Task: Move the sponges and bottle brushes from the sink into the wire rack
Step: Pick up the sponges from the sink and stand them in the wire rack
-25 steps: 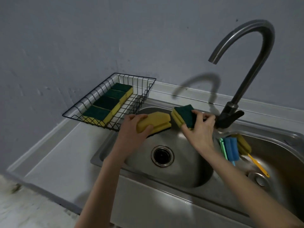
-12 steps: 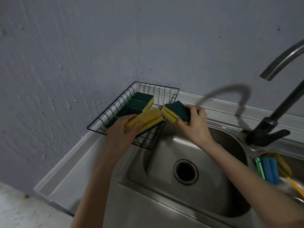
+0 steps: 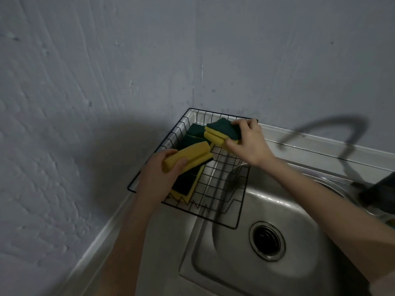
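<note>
Head view: left hand (image 3: 159,176) grips a yellow sponge (image 3: 188,157), fingers curled round it, above the wire rack (image 3: 239,210); right hand (image 3: 248,144) pinches a green-topped sponge (image 3: 222,131) (scouring side up) over the rack's far end. Half a second ago both sponges hung at the rack's sink-side edge; now they sit over the stored sponges (image 3: 186,184).

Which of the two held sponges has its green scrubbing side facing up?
The yellow-and-green sponge in the right hand; the left hand's sponge shows yellow.
</note>
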A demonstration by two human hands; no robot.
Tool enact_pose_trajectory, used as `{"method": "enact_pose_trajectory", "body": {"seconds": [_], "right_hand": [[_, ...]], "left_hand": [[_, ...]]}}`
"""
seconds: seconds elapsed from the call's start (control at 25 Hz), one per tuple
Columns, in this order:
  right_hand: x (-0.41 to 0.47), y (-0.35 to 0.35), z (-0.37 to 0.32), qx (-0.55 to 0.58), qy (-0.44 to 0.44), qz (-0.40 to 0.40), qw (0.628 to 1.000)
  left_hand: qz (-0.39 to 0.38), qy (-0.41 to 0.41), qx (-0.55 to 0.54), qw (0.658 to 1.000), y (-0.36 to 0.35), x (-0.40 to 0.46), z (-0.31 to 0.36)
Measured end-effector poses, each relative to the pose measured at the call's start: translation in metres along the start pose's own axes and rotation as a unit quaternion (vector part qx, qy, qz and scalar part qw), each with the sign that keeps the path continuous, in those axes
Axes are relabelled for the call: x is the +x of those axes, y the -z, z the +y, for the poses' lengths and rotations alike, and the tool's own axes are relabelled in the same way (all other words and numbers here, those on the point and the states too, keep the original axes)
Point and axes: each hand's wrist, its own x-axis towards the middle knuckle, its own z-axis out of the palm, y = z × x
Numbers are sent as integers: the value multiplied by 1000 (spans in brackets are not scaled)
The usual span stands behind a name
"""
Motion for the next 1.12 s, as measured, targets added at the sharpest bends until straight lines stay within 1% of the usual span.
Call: {"method": "enact_pose_trajectory", "body": {"seconds": [0.16, 0.32, 0.44, 0.6, 0.84, 1.0, 1.12], "right_hand": [[44, -18, 2, -20, -2, -26, 999], [83, -40, 5, 12, -13, -38, 999], [105, -55, 11, 17, 16, -55, 998], [121, -72, 19, 3, 62, -82, 995], [131, -85, 27, -13, 113, -87, 990], [134, -91, 31, -30, 117, -83, 989], [134, -95, 39, -32, 99, -82, 991]], "left_hand": [[-19, 23, -10, 1000, -1, 34, -11], [-29, 31, -15, 999, -9, 59, -20], [-36, 36, -3, 999, -17, 71, -28], [-28, 37, -1, 999, -22, 80, -35], [-25, 40, -13, 999, -23, 84, -41], [-26, 37, -8, 999, -25, 85, -45], [-27, 39, -12, 999, -26, 87, -46]]}}
